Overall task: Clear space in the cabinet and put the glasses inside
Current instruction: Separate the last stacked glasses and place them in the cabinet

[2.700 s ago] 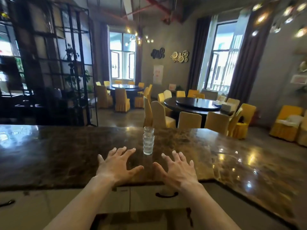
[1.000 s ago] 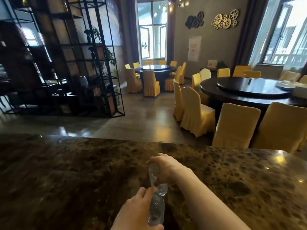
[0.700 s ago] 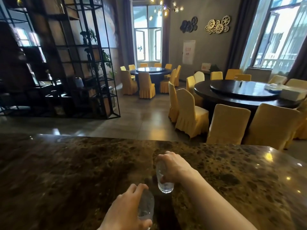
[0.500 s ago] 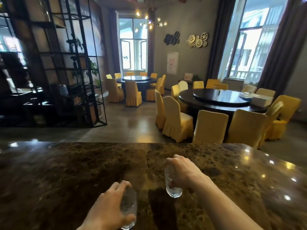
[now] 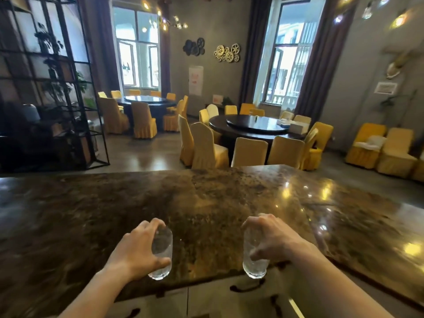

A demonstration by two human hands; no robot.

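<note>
My left hand [image 5: 135,251] grips a clear drinking glass [image 5: 161,253] from above and the side. My right hand [image 5: 273,237] grips a second clear glass [image 5: 253,262] the same way. Both glasses hang upright over the near edge of the dark marble counter [image 5: 206,203], about a hand's width apart. Under the counter edge are pale cabinet fronts [image 5: 206,299] with dark curved handles [image 5: 246,288]; they look shut.
The counter runs left to right and turns toward me at the right. Beyond it stand round dark tables [image 5: 254,125] ringed by yellow-covered chairs [image 5: 206,148]. A tall black metal shelf [image 5: 57,88] stands at the far left.
The two glasses were stacked on the counter; my hands took them and pulled them apart. Both hands have drawn back toward the near counter edge, each with one glass.
</note>
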